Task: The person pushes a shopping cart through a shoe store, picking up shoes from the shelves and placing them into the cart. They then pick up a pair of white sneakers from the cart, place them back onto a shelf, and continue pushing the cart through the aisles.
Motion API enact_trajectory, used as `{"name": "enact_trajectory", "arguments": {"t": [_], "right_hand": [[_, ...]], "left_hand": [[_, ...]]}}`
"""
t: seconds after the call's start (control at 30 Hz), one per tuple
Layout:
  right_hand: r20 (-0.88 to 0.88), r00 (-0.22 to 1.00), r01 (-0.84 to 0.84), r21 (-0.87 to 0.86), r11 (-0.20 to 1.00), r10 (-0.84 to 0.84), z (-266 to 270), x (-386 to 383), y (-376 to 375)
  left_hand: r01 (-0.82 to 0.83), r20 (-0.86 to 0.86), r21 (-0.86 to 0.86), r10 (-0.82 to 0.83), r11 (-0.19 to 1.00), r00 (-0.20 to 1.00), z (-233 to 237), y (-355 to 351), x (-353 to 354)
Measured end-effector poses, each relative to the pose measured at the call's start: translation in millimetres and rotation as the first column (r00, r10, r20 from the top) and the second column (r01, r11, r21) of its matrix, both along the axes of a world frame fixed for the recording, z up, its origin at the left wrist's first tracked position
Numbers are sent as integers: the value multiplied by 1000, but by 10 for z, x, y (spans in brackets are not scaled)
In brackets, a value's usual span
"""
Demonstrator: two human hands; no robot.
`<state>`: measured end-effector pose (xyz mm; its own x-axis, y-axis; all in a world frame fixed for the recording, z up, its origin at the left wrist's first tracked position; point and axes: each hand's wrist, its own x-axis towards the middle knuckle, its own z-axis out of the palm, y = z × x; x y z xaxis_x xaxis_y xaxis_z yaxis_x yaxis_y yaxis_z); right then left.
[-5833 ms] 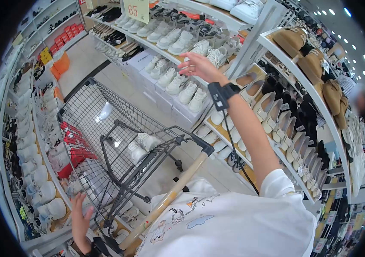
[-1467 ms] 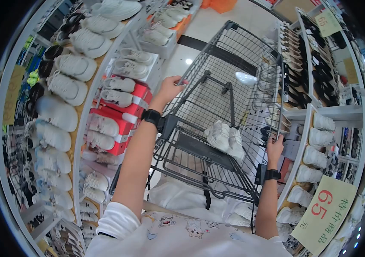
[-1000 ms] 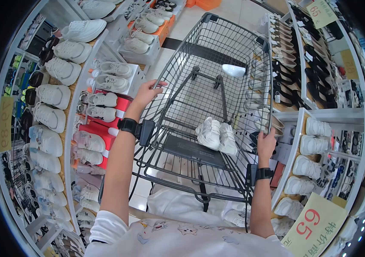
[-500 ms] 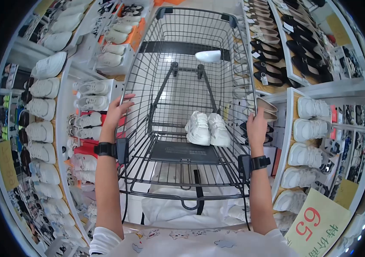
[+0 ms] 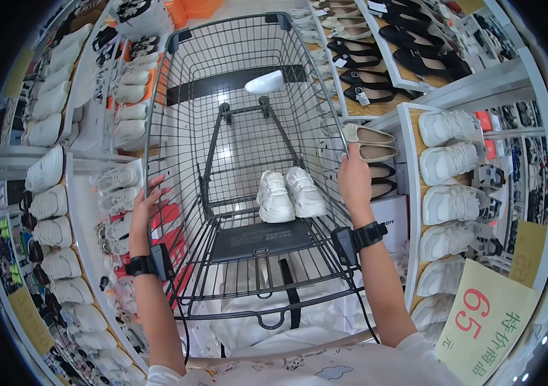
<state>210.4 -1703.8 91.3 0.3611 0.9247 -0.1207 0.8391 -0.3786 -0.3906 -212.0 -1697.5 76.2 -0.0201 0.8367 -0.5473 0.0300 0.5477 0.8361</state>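
Note:
A grey wire shopping cart (image 5: 248, 154) stands before me, tilted a little to the left in view. At its left side is my left hand (image 5: 148, 199), fingers apart, close to the wire rim. My right hand (image 5: 354, 174) is closed round the cart's right rim. Inside the cart, near the dark plastic flap (image 5: 258, 240), sits a pair of white sneakers (image 5: 290, 195). Farther forward in the basket lies a white rounded item (image 5: 265, 82). Black bands with small dark boxes are on both wrists.
Shelves of white sneakers (image 5: 450, 199) line the right side, with more white shoes (image 5: 58, 231) on the left. Black flats (image 5: 364, 83) stand on a rack at the upper right. A yellow price sign (image 5: 486, 321) reading 65 is at the lower right.
The cart, with the sneakers in it, has shifted and turned leftward in view, along with both hands. My left hand's fingers look more spread. More of the right-hand shelves shows.

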Motion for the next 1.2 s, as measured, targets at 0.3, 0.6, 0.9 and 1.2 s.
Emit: {"name": "enact_trajectory", "arguments": {"t": [0.3,0.6,0.9,1.2], "right_hand": [[30,999,-40,40,998,39,-39,-27,128],[190,905,-425,444,789,381,540,-479,511],[-223,726,-678,-82,730,650,-1256,-873,1121],[39,764,-632,-161,758,644,-2503,-634,624]], "left_hand": [[-16,-6,-11,16,1000,1000,11,94,-21],[-68,-70,41,71,997,995,17,149,-92],[-103,-63,39,105,994,992,-30,147,-145],[-127,4,2,127,992,992,-102,141,-191]]}}
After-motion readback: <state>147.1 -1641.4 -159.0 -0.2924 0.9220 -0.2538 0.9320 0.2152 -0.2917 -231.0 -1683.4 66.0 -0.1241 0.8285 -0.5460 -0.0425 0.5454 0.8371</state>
